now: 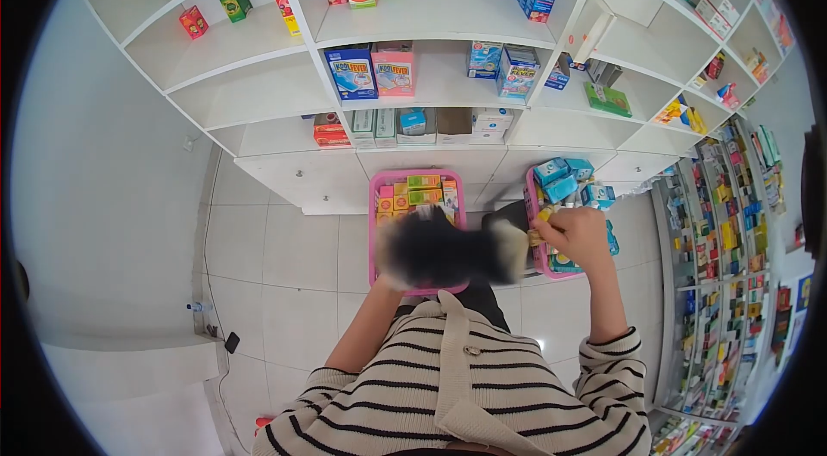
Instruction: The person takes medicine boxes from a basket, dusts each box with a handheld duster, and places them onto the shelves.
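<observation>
A dark, fluffy object with cream ends (448, 251), blurred by motion and resembling a duster, spans the space in front of my body. At its right end, my right hand (575, 235) is closed round a short yellowish handle, above a pink basket (538, 260) of blue and white packages. My left hand (390, 283) is mostly hidden behind the object's left end; its fingers do not show. Beneath the fluffy object stands another pink basket (374, 228) holding small yellow, pink and green boxes (424, 189).
White shelves (422, 21) with medicine boxes stand ahead, above white cabinet doors (301, 180). On the right is a tall rack (728, 258) packed with products. A cable and a small black device (232, 341) lie on the tiled floor (297, 318) at the left.
</observation>
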`<state>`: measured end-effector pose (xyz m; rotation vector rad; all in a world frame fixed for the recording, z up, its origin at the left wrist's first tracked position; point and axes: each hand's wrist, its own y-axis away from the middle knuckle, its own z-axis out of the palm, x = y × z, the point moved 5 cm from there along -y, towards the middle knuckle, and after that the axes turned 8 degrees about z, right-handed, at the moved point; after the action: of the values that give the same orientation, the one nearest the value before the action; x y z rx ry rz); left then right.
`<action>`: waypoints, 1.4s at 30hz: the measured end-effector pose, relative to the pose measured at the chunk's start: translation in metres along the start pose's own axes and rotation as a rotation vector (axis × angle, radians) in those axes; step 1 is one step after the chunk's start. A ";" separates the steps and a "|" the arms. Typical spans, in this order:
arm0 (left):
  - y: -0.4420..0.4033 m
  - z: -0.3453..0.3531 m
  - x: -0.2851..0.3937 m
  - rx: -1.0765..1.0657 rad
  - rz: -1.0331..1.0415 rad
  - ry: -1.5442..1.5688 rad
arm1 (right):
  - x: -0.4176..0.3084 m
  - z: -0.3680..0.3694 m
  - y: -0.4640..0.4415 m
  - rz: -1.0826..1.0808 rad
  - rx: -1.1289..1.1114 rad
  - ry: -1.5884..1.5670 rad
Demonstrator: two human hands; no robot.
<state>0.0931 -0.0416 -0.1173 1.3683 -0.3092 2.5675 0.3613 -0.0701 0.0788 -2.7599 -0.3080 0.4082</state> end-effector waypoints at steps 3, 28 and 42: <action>0.006 0.021 0.005 0.119 -0.168 0.541 | -0.001 -0.005 0.001 0.093 0.088 0.105; 0.004 0.005 0.017 0.018 -0.164 0.408 | -0.008 0.058 0.056 0.497 0.130 -0.366; 0.003 0.008 0.032 0.112 -0.183 0.668 | -0.011 0.074 0.062 0.463 0.082 -0.303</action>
<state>0.0810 -0.0440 -0.0869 0.4680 0.0739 2.7222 0.3375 -0.1088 -0.0073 -2.6667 0.2821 0.9338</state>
